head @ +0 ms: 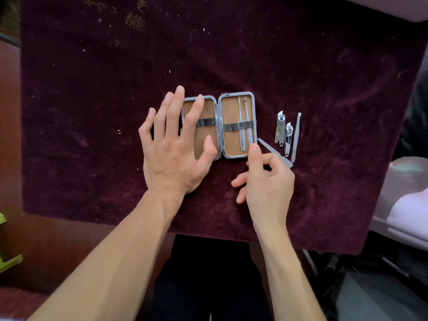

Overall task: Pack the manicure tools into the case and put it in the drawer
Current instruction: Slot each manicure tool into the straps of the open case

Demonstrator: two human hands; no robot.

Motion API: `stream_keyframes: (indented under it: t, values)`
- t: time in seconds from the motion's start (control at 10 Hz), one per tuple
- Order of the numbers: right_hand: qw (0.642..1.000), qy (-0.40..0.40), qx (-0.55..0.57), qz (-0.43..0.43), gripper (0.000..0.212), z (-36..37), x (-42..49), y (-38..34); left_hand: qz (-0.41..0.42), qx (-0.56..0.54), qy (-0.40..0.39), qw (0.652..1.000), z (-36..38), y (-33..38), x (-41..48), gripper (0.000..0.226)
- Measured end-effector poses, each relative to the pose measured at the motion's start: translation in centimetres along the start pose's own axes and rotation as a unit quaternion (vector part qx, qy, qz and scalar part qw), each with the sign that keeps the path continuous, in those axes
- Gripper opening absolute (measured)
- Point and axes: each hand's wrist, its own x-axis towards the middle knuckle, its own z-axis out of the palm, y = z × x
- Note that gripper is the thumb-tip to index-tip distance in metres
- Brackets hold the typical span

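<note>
An open manicure case (236, 154) with tan lining and a metal rim lies flat on the dark red velvet cloth (92, 112). Two slim tools (244, 126) sit under the elastic band in its right half. My left hand (171, 144) rests spread over the left half, fingers apart. My right hand (266, 179) pinches a flat nail file (268, 147) just right of the case's lower corner. Two nail clippers (283, 132) and tweezers (296, 135) lie on the cloth further right.
The cloth covers a table whose front edge is near my lap. A wooden surface (11, 158) shows at the left, with a green object (7, 256) at the lower left. Pale pink cushions (407, 205) lie at the right.
</note>
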Motion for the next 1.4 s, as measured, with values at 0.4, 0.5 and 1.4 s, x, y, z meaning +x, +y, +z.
stream_keyframes:
  t: [0.4, 0.5, 1.4]
  values:
    - [0.990, 0.122, 0.016, -0.069, 0.024, -4.4, -0.3, 0.0, -0.001, -0.002, -0.006, 1.000, -0.2, 0.0, 0.0, 0.066]
    - [0.984, 0.163, -0.026, -0.068, 0.010, -5.9, 0.8, 0.6, -0.002, -0.001, -0.009, 1.000, -0.3, 0.0, 0.0, 0.067]
    - [0.955, 0.130, -0.189, -0.190, 0.017, -6.2, 1.1, 1.6, -0.002, -0.003, -0.014, 1.000, -0.3, 0.1, 0.1, 0.066]
